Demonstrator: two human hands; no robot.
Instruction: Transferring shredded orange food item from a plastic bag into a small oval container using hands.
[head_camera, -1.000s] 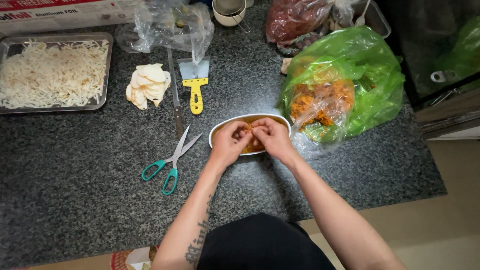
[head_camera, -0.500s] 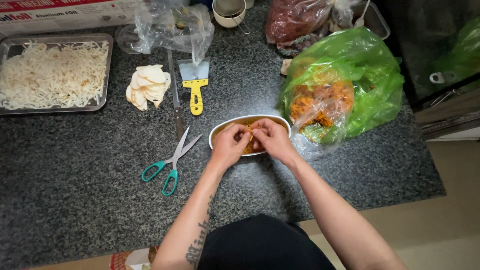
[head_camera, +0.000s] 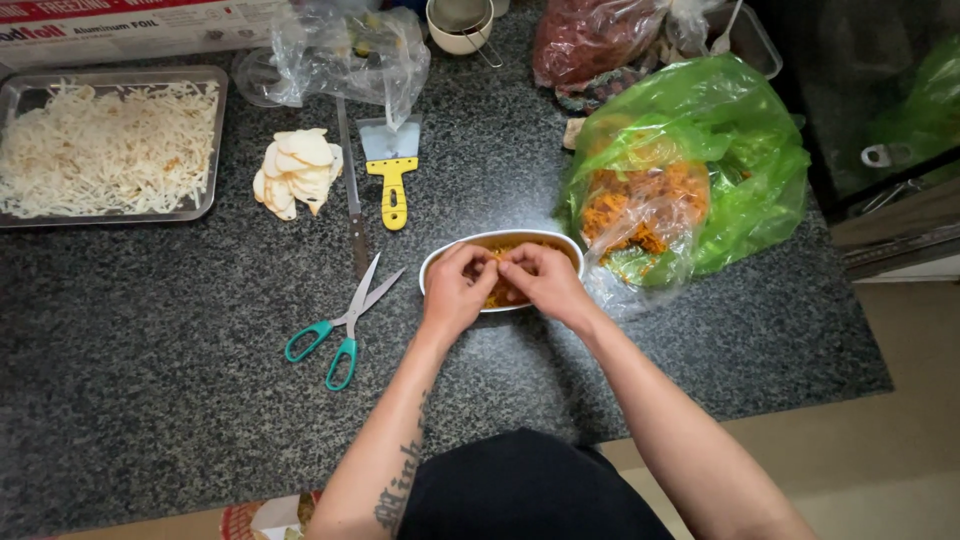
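A white oval dish (head_camera: 560, 241) with orange shredded food sits on the dark speckled counter (head_camera: 150, 380). My left hand (head_camera: 455, 292) and my right hand (head_camera: 545, 282) meet over the dish, fingertips pinched together on a small piece of the orange food (head_camera: 497, 257). Much of the dish's contents is hidden beneath my hands.
Teal-handled scissors (head_camera: 340, 325) lie open left of the dish, beside a long knife (head_camera: 352, 200), a yellow-handled scraper (head_camera: 391, 170) and pale slices (head_camera: 296, 170). A metal tray of white shreds (head_camera: 105, 150) is far left. A green bag (head_camera: 720, 160) with orange food lies right.
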